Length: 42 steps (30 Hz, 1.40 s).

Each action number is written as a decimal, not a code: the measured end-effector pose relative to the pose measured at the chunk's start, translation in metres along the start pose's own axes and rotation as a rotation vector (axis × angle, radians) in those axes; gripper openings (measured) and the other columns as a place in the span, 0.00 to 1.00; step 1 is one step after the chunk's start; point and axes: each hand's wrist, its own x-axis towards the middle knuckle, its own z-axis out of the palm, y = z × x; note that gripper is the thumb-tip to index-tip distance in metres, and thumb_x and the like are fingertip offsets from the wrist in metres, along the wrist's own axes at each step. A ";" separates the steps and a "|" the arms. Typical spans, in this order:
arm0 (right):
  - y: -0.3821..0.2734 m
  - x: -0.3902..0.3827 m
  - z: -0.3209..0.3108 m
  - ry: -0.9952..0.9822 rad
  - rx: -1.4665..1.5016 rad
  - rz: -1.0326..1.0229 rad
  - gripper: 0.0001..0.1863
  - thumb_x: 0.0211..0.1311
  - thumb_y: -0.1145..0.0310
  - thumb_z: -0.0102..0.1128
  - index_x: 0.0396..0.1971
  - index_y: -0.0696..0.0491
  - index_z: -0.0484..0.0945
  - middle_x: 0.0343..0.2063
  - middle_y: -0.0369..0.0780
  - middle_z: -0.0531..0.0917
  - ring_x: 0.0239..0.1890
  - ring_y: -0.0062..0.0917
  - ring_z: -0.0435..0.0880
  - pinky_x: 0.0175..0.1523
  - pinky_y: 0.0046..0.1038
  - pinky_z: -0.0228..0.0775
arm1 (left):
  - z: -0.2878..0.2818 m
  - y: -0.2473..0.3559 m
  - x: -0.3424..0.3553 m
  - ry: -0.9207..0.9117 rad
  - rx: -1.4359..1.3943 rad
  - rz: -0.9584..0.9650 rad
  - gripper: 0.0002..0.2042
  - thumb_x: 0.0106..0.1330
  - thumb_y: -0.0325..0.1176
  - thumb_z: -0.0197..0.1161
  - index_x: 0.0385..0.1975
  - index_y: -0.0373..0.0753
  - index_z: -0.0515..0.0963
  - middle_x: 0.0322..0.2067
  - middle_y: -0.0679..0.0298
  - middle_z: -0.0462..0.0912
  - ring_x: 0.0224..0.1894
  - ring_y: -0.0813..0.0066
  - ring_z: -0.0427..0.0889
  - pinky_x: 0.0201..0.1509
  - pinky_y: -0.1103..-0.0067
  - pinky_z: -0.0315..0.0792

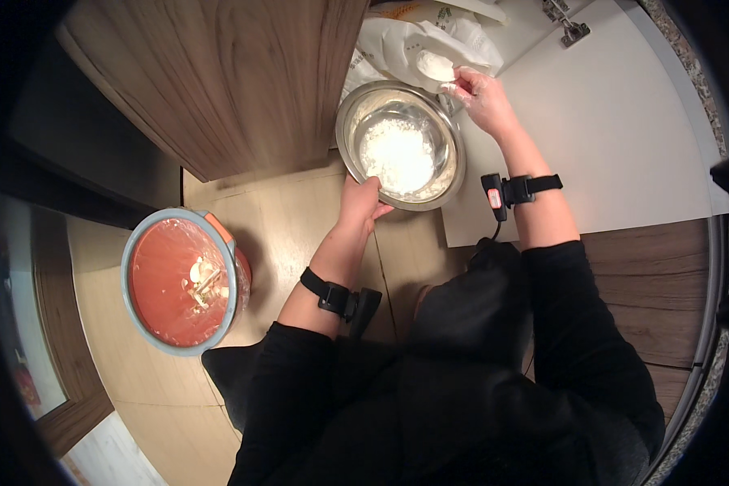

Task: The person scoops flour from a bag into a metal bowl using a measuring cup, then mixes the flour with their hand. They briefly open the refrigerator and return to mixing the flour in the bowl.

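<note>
My left hand (360,202) is closed on the near rim of a round steel bowl (458,154). A mound of white flour (397,158) lies inside, and more powder clings to the bowl's wall. Up and to the right of the bowl, my right hand (479,95) pinches what looks like a small scoop (435,66), heaped with flour. The scoop's handle is hidden by my fingers, which are dusted white. Just behind the scoop sits a crumpled white bag (389,44) in the cabinet.
An open white cabinet door (616,121) with a metal hinge (573,32) stands to the right. A wood-grain cabinet door (227,81) is at the left of the bowl. On the tiled floor (300,219) stands a red bin with a grey rim (130,279) and scraps inside.
</note>
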 end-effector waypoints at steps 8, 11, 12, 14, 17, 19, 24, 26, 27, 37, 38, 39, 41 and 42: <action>-0.003 -0.054 0.044 -0.367 0.446 0.331 0.15 0.60 0.61 0.62 0.37 0.58 0.77 0.24 0.36 0.79 0.22 0.19 0.76 0.34 0.23 0.70 | -0.001 -0.001 -0.004 -0.026 0.008 -0.026 0.21 0.62 0.28 0.48 0.57 0.39 0.63 0.37 0.61 0.79 0.27 0.75 0.81 0.27 0.81 0.80; 0.003 -0.062 0.060 -0.532 0.616 0.555 0.15 0.66 0.56 0.55 0.34 0.54 0.75 0.22 0.30 0.74 0.21 0.13 0.74 0.28 0.17 0.65 | -0.001 0.000 -0.007 -0.014 0.038 -0.041 0.21 0.61 0.27 0.49 0.57 0.39 0.63 0.37 0.61 0.79 0.27 0.75 0.81 0.26 0.82 0.80; 0.005 -0.063 0.065 -0.573 0.667 0.665 0.16 0.67 0.54 0.54 0.34 0.54 0.75 0.21 0.29 0.73 0.20 0.13 0.75 0.26 0.16 0.65 | -0.001 0.000 -0.008 -0.013 0.034 -0.042 0.22 0.61 0.27 0.50 0.57 0.39 0.63 0.37 0.61 0.79 0.26 0.76 0.80 0.25 0.82 0.80; 0.009 -0.063 0.071 -0.571 0.698 0.766 0.17 0.68 0.52 0.51 0.33 0.53 0.72 0.19 0.30 0.71 0.17 0.15 0.76 0.20 0.16 0.64 | 0.000 0.001 -0.010 -0.014 0.030 -0.042 0.22 0.60 0.27 0.50 0.57 0.39 0.63 0.36 0.61 0.79 0.25 0.76 0.80 0.24 0.82 0.79; 0.014 -0.060 0.075 -0.603 0.788 0.888 0.17 0.69 0.53 0.49 0.32 0.53 0.71 0.19 0.31 0.72 0.16 0.18 0.76 0.17 0.19 0.66 | -0.001 0.002 -0.013 -0.023 0.028 -0.041 0.22 0.60 0.27 0.50 0.56 0.38 0.64 0.35 0.61 0.79 0.24 0.76 0.79 0.24 0.82 0.79; 0.016 -0.058 0.073 -0.642 0.818 0.954 0.17 0.70 0.52 0.48 0.32 0.53 0.71 0.19 0.33 0.73 0.17 0.21 0.78 0.18 0.21 0.68 | -0.003 0.002 -0.015 -0.026 0.032 -0.043 0.22 0.60 0.27 0.50 0.56 0.38 0.64 0.35 0.61 0.79 0.24 0.76 0.79 0.24 0.82 0.80; 0.019 -0.055 0.063 -0.618 1.048 0.985 0.16 0.71 0.53 0.45 0.33 0.52 0.69 0.17 0.32 0.72 0.16 0.21 0.78 0.18 0.20 0.70 | -0.004 0.000 -0.018 -0.010 0.024 -0.037 0.22 0.60 0.27 0.50 0.56 0.38 0.64 0.35 0.61 0.79 0.24 0.76 0.80 0.24 0.82 0.80; 0.019 -0.054 0.059 -0.607 1.074 0.973 0.16 0.71 0.53 0.45 0.33 0.51 0.69 0.16 0.32 0.72 0.15 0.20 0.77 0.18 0.20 0.69 | -0.004 -0.001 -0.018 -0.005 0.023 -0.038 0.21 0.60 0.26 0.49 0.56 0.37 0.64 0.35 0.60 0.79 0.24 0.76 0.80 0.25 0.82 0.80; 0.018 -0.054 0.057 -0.601 1.031 0.957 0.17 0.71 0.52 0.45 0.32 0.51 0.69 0.16 0.32 0.73 0.15 0.20 0.77 0.18 0.20 0.69 | -0.005 -0.003 -0.018 -0.001 0.017 -0.039 0.21 0.60 0.26 0.49 0.56 0.37 0.64 0.35 0.60 0.79 0.25 0.75 0.80 0.25 0.81 0.80; -0.009 -0.056 0.043 -0.661 0.750 0.806 0.22 0.68 0.48 0.49 0.32 0.54 0.74 0.17 0.31 0.73 0.15 0.18 0.76 0.19 0.19 0.70 | -0.009 -0.001 -0.021 -0.038 0.054 -0.035 0.23 0.59 0.25 0.48 0.57 0.37 0.63 0.37 0.58 0.79 0.27 0.75 0.81 0.28 0.79 0.81; -0.013 -0.057 0.042 -0.659 0.671 0.766 0.22 0.68 0.48 0.49 0.32 0.55 0.73 0.17 0.31 0.73 0.15 0.18 0.77 0.20 0.19 0.70 | -0.008 0.000 -0.023 -0.028 0.053 -0.046 0.23 0.59 0.25 0.48 0.57 0.37 0.63 0.37 0.58 0.79 0.27 0.75 0.81 0.28 0.79 0.81; -0.017 -0.057 0.042 -0.660 0.601 0.726 0.23 0.67 0.48 0.49 0.33 0.56 0.73 0.17 0.32 0.72 0.15 0.19 0.77 0.20 0.20 0.71 | -0.008 0.001 -0.023 -0.026 0.053 -0.049 0.23 0.58 0.25 0.48 0.57 0.38 0.63 0.37 0.58 0.79 0.28 0.74 0.81 0.28 0.79 0.81; -0.021 -0.057 0.038 -0.699 0.512 0.634 0.24 0.67 0.48 0.50 0.39 0.59 0.73 0.17 0.31 0.71 0.17 0.21 0.79 0.23 0.22 0.73 | -0.008 0.001 -0.024 -0.033 0.026 -0.037 0.23 0.58 0.25 0.48 0.57 0.37 0.63 0.38 0.58 0.79 0.28 0.73 0.82 0.28 0.78 0.81; -0.022 -0.058 0.036 -0.701 0.491 0.622 0.25 0.67 0.48 0.49 0.41 0.59 0.72 0.18 0.32 0.73 0.18 0.22 0.80 0.23 0.22 0.73 | -0.008 0.002 -0.024 -0.042 0.017 -0.039 0.23 0.59 0.25 0.48 0.58 0.37 0.62 0.38 0.58 0.79 0.28 0.73 0.82 0.28 0.78 0.81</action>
